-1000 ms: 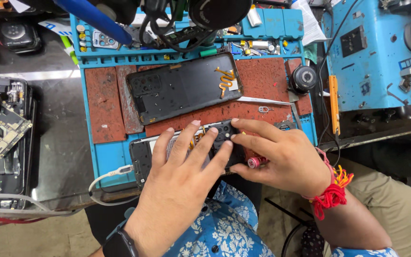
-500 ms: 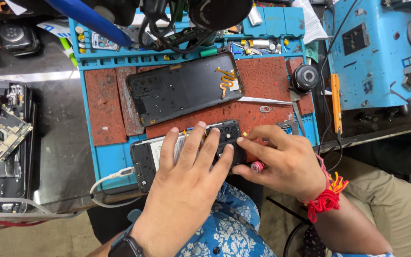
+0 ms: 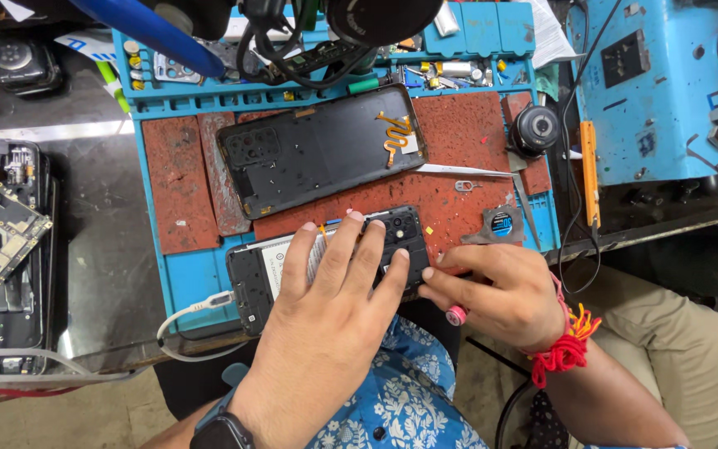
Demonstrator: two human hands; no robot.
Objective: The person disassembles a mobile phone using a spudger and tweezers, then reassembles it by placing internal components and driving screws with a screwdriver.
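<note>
A: Item one — the opened black smartphone with its back removed [image 3: 326,264]?
B: Lies flat on the blue silicone repair mat with worn red-brown pads [image 3: 178,283], at the mat's near edge. A white charging cable [image 3: 189,314] is plugged into its left end.

A: Left hand [image 3: 334,308]?
B: Palm down on the phone, fingers spread and pressing flat — not curled around anything. A dark wristwatch [image 3: 219,431] sits at the wrist.

A: Right hand [image 3: 496,295]?
B: Just right of the phone, fingers bent at the phone's right end, clenched on a small pink-tipped tool [image 3: 456,315]. What the fingertips do at the phone's edge I cannot tell. Red and orange thread band [image 3: 565,349] on the wrist.

A: Other entries, placed from the phone?
B: Detached black plastic back cover with an orange flex ribbon [image 3: 322,150], just beyond the phone on the mat. Metal tweezers [image 3: 467,171], beyond and right. Small grey bracket with a blue centre [image 3: 496,224], right. Black round lens loupe [image 3: 535,129], farther right. Black tray of dismantled phone boards [image 3: 2,249], well to the left, off the mat.
</note>
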